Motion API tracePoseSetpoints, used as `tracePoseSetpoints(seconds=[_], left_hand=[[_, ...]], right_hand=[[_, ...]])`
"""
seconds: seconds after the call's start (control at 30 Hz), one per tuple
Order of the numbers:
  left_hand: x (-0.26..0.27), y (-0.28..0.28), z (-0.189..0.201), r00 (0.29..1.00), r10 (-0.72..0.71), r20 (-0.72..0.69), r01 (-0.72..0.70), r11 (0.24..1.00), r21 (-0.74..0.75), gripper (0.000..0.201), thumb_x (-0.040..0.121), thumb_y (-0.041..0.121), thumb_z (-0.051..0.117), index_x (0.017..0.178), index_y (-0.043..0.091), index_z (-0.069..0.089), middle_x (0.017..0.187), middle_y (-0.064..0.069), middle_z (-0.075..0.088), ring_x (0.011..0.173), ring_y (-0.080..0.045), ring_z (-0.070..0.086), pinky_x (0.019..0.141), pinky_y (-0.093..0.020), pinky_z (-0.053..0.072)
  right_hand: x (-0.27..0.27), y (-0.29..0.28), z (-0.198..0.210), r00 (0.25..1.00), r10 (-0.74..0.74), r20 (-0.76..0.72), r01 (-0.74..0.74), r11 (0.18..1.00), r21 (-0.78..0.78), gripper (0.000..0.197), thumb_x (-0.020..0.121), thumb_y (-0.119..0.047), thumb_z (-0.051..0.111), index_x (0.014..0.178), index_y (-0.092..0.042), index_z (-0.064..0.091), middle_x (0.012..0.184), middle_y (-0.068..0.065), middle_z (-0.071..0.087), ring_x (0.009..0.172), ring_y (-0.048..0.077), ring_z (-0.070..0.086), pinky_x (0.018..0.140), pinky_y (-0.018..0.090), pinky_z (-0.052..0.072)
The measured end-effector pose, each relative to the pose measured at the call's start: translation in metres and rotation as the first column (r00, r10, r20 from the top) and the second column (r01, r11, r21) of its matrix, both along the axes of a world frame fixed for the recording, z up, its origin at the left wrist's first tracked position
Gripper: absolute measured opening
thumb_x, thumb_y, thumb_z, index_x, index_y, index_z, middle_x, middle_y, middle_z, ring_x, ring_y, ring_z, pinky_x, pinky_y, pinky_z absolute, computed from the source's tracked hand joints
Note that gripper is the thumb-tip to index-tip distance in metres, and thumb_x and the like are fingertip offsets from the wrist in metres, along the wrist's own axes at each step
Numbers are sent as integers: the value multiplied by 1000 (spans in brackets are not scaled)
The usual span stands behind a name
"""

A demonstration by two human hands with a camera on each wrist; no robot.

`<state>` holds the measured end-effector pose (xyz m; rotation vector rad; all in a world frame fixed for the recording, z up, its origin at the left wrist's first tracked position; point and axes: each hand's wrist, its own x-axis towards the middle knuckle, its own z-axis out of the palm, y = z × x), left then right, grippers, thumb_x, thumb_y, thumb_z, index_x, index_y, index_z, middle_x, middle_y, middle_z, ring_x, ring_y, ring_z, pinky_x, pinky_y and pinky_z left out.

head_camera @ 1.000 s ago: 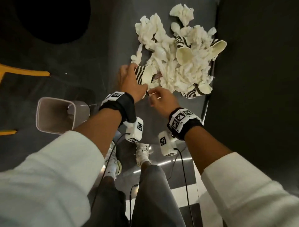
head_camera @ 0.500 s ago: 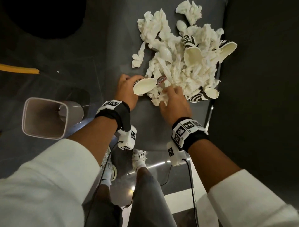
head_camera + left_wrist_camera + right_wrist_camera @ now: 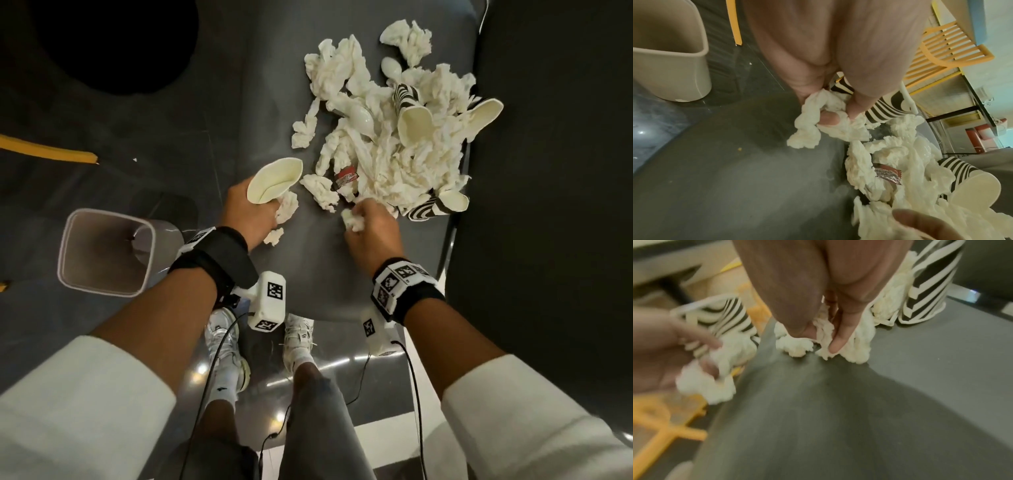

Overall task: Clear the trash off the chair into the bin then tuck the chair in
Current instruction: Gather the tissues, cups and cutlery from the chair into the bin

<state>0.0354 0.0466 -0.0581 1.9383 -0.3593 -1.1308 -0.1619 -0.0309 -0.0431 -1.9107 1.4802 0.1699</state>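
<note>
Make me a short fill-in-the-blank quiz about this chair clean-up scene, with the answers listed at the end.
1. The left hand holds a paper cup whose outside is patterned with black and white ____.
2. The right hand grips a wad of crumpled white ____.
3. The bin stands on the floor on the person's ____ side.
4. A small red sauce packet lies on the chair seat at the edge of the ____ pile.

Answers: stripes; tissue; left; trash
</note>
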Motion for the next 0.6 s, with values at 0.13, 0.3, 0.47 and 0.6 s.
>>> tracePoseSetpoints(seconds=[0.13,0.3,0.47,0.6], left_hand=[[0,9,16,999,-4,-37,2,999,-41,20,84,3,65,102,10,68,70,4,62,51,-1,54,48,-17,43],[9,23,31,996,40,-75,-45,997,-65,18,85,3,64,102,8,67,62,7,58,47,1,53,46,-10,40],[27,40,36,982,117,-145,-133,986,-102,15,83,6,65,96,13,69,74,3,68,57,-7,60,57,-26,52],[46,68,30,967,192,-167,-206,976,-66,22,82,8,67,99,21,69,79,1,72,55,-9,62,56,-27,54]], right_hand=[[4,-4,29,990,-123,64,125,992,-14,27,90,-23,58,112,-12,69,116,16,65,111,31,61,95,32,45],[36,3,58,946,-258,195,267,963,-23,30,79,-41,62,75,-11,67,74,6,70,77,26,64,75,35,54],[81,22,53,961,-195,198,209,977,-52,10,74,-22,67,79,-14,61,72,3,66,74,27,63,66,32,49],[128,59,39,903,-219,369,201,976,88,17,70,-20,64,81,-31,56,76,-7,64,66,17,62,64,35,54]])
